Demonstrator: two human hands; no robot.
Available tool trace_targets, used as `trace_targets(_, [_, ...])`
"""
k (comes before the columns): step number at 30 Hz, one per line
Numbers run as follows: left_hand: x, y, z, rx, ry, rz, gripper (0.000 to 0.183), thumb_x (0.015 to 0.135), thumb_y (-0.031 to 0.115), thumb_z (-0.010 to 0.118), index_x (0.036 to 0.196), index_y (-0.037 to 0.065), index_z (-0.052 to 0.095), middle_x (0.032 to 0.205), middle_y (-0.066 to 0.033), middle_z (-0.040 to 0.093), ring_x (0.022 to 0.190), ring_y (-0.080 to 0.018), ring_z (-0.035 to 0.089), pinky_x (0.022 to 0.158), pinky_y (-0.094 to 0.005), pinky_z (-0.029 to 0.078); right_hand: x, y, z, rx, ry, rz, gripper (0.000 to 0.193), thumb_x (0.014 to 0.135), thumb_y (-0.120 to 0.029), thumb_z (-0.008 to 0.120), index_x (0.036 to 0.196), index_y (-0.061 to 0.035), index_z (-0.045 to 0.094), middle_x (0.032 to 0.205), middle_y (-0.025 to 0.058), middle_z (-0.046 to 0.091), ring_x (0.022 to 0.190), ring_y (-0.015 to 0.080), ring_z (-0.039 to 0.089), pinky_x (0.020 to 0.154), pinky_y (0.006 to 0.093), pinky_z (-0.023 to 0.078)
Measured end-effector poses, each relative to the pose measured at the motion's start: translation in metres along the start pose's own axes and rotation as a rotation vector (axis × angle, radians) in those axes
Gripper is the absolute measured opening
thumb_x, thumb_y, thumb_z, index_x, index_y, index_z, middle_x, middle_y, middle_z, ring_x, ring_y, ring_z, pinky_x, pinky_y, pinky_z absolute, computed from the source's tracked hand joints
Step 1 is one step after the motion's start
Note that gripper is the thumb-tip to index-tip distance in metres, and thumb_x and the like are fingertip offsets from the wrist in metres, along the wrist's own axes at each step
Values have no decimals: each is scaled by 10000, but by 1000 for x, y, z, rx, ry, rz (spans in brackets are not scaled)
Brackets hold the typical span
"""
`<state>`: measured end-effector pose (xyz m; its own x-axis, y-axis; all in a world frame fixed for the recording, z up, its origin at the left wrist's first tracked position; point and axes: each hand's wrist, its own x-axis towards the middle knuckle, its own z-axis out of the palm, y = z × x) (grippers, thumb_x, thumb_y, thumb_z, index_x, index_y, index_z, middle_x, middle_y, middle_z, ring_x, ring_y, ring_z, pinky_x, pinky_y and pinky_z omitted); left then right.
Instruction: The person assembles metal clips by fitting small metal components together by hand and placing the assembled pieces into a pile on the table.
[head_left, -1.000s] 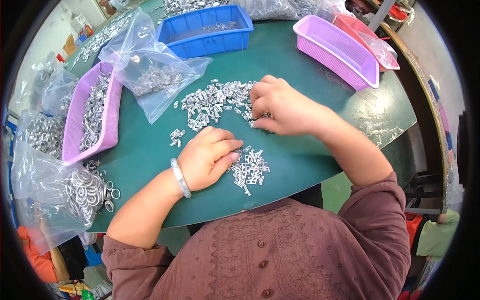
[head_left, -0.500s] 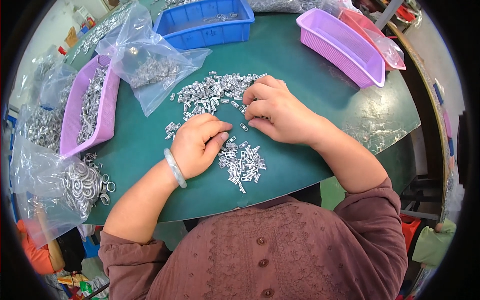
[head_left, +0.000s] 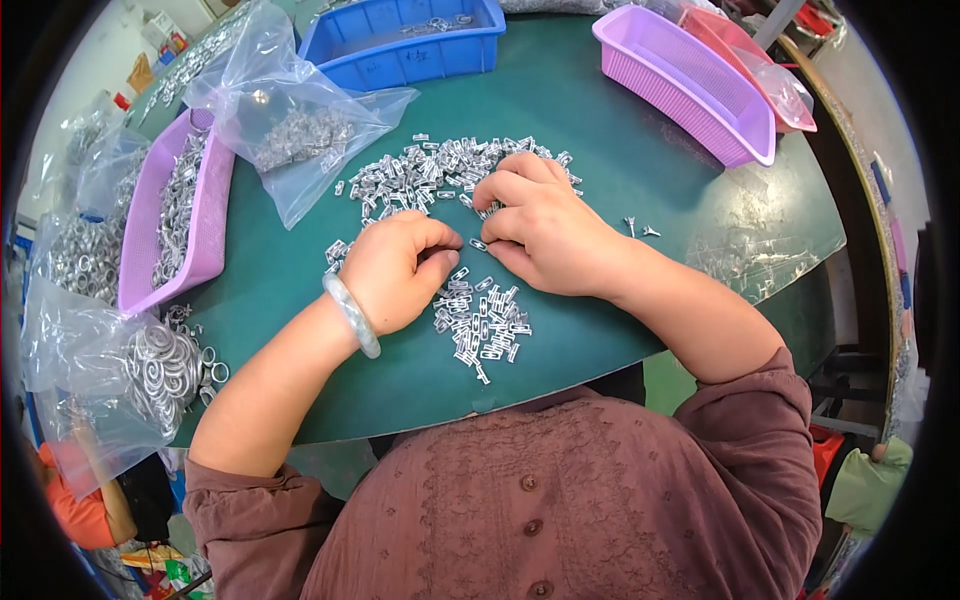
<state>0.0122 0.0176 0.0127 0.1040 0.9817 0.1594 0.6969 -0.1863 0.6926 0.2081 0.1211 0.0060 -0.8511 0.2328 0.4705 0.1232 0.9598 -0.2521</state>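
Note:
Small silvery metal pieces, oblong with holes, lie in a wide heap (head_left: 415, 175) on the green table, beyond my hands. A smaller pile (head_left: 485, 325) of like pieces is on the near side. My left hand (head_left: 395, 265), with a pale bangle at the wrist, has thumb and forefinger curled close together; whatever is between them is too small to make out. My right hand (head_left: 540, 225) bends over the heap's right edge, its fingers curled and their tips partly hidden. One metal piece (head_left: 478, 244) shows at its thumb tip, in the gap between both hands.
Left stands a lilac basket (head_left: 215, 215) of metal parts, beside clear bags and a heap of metal rings (head_left: 168, 365). A clear bag (head_left: 290, 140) and blue bin (head_left: 400, 60) are farther back. Lilac (head_left: 690, 100) and red (head_left: 795, 115) baskets stand far right. Two small parts (head_left: 640, 228) lie right.
My right hand has shifted slightly left, and the single piece between the hands now shows at its thumb. Two small parts now show right of that hand. My left hand stays nearly in place.

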Motion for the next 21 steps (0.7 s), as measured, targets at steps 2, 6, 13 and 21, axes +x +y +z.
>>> trace_targets(2, [6,3,-5,5,-88,-65,130,834,44,674,951,-7,696,821,-100,644,691,-179,604,644,-298,492,1,-2,0,17,17,17,60,723,-111,703,726,-51,706,1047,61,601,1114,288,497,954,436,381])
trace_targets(6, [11,8,-6,-21,-152,-190,120,830,49,687,931,-15,690,824,-91,656,690,-150,606,639,-285,496,1,-3,4,-33,19,10,41,717,-99,704,728,-59,704,1039,52,602,1108,281,500,958,432,374])
trace_targets(13, [2,1,6,-26,0,-62,134,788,98,738,882,17,688,744,-71,607,674,-187,590,611,-320,478,0,3,8,66,64,5,67,714,-52,716,768,-76,683,1023,21,608,1084,274,514,942,422,381])
trace_targets(21, [1,-5,11,58,109,124,112,767,134,750,816,60,681,712,-64,592,664,-233,597,593,-362,472,3,4,8,148,103,35,113,729,-15,722,801,-77,660,997,16,620,1051,271,534,935,407,385])
